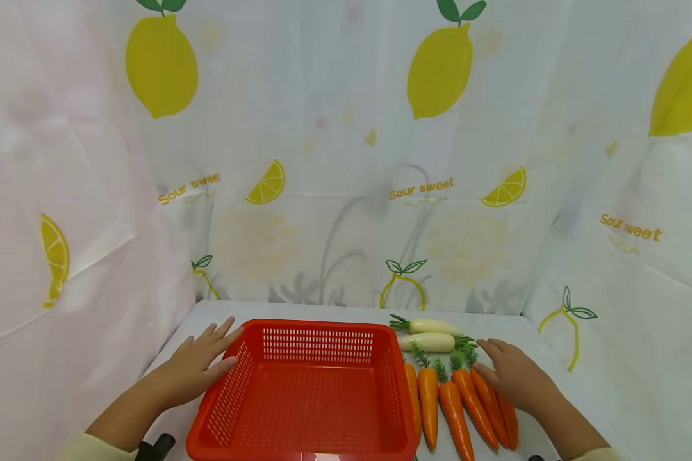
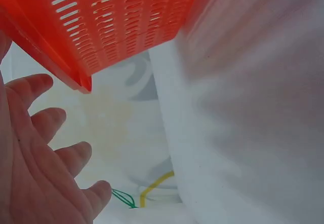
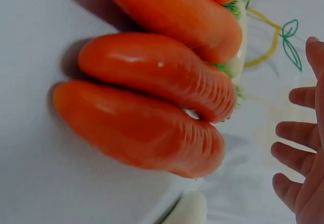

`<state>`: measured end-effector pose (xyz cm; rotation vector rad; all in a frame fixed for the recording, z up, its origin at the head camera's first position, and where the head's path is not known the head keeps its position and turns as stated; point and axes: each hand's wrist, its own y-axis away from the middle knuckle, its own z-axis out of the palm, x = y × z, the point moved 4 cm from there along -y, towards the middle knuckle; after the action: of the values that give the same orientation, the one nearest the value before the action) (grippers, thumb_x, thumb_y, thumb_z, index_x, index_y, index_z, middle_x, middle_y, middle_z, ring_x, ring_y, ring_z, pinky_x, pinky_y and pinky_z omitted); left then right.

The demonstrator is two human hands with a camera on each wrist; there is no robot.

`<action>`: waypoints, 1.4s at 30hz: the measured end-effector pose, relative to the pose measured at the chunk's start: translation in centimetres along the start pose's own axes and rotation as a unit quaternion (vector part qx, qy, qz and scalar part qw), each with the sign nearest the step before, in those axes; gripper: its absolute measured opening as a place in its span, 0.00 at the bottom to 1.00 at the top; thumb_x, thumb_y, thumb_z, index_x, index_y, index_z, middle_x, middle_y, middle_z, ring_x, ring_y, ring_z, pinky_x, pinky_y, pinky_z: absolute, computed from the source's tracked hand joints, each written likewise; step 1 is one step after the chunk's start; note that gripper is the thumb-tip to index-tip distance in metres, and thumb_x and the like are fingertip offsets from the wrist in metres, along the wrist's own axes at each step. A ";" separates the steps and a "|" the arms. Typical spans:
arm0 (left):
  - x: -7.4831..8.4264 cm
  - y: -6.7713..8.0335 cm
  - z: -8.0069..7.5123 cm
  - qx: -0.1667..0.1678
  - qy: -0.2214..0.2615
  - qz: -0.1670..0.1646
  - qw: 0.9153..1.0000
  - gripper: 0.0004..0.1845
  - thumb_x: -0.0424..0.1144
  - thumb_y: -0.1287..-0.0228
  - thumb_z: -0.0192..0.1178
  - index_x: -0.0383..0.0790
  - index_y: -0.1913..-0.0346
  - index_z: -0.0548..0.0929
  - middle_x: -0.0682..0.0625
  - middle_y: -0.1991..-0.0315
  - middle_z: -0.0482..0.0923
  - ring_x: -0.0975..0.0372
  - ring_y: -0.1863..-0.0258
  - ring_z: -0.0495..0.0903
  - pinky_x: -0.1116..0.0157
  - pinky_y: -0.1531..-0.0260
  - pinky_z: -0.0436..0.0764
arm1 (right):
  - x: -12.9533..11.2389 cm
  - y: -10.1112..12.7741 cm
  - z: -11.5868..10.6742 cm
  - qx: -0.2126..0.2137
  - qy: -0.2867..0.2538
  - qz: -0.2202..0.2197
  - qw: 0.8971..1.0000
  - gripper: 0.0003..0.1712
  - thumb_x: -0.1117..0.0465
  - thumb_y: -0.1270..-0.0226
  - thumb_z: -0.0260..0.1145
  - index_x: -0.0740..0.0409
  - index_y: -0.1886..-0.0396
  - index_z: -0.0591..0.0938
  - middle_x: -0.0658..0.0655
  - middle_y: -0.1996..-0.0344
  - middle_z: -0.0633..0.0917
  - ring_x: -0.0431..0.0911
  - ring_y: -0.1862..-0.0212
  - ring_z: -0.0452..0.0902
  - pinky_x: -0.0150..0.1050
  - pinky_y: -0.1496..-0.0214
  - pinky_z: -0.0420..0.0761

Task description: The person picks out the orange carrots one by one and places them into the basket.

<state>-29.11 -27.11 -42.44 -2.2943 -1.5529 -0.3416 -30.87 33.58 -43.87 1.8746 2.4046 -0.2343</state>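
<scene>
Both hands lie flat with fingers spread, gripping nothing: the left hand [image 1: 198,365] rests against the left rim of the basket [image 1: 314,328], and the right hand [image 1: 513,374] lies on the rightmost of the carrots [image 1: 455,410] beside the basket. The carrots lie touching in a tight row, so picking one could roll its neighbours toward the near edge. A push on the rim could slide the empty basket into them.

- The left hand [image 1: 198,366] lies flat, palm down, with fingers straight and slightly spread.
- The left forearm runs back toward the lower left, ending in a pale sleeve.
- The right hand [image 1: 510,374] also lies palm down with relaxed fingers [image 3: 296,145], apparently gripping nothing.
</scene>
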 end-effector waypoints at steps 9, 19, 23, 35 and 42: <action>-0.6 0.7 1.3 0.013 0.159 0.007 0.987 0.36 0.53 0.23 0.57 0.45 0.18 0.63 0.38 0.16 0.49 0.33 0.21 0.55 0.27 0.38 0.71 | 0.1 -0.3 0.2 0.026 -0.058 0.014 0.998 0.33 0.47 0.22 0.62 0.66 0.30 0.75 0.76 0.34 0.75 0.74 0.33 0.71 0.72 0.35 0.72; -0.4 1.0 3.0 0.027 0.319 0.022 0.947 0.33 0.40 0.22 0.57 0.45 0.18 0.63 0.40 0.14 0.43 0.82 0.27 0.57 0.62 0.44 0.82 | 1.4 -1.2 0.3 0.052 -0.128 0.085 0.987 0.33 0.49 0.22 0.62 0.69 0.29 0.74 0.78 0.33 0.74 0.75 0.31 0.67 0.72 0.33 0.70; -0.5 1.3 3.6 0.023 0.385 0.013 0.923 0.32 0.34 0.22 0.54 0.44 0.19 0.63 0.39 0.15 0.45 0.91 0.35 0.59 0.71 0.48 0.81 | 1.9 -1.3 1.0 0.043 -0.152 0.118 0.980 0.34 0.48 0.22 0.62 0.69 0.29 0.74 0.78 0.33 0.74 0.75 0.31 0.67 0.72 0.32 0.69; -1.5 2.0 5.2 -0.001 0.472 0.015 0.881 0.34 0.25 0.26 0.44 0.38 0.18 0.59 0.59 0.16 0.47 0.82 0.32 0.66 0.64 0.48 0.84 | 2.2 -0.5 2.8 0.038 -0.166 0.155 0.973 0.32 0.50 0.23 0.62 0.72 0.33 0.76 0.77 0.36 0.78 0.74 0.34 0.71 0.69 0.35 0.73; -1.6 1.9 5.1 0.006 0.492 0.064 0.868 0.31 0.26 0.25 0.44 0.30 0.20 0.59 0.69 0.19 0.51 0.82 0.30 0.63 0.68 0.46 0.82 | 2.9 0.2 3.0 0.035 -0.165 0.171 0.971 0.33 0.49 0.23 0.61 0.71 0.33 0.76 0.78 0.35 0.76 0.74 0.34 0.70 0.70 0.35 0.73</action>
<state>-27.90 -26.98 -48.02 -1.6878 -0.8456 -1.2158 -31.50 35.84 -47.28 2.0494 1.8501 -0.5589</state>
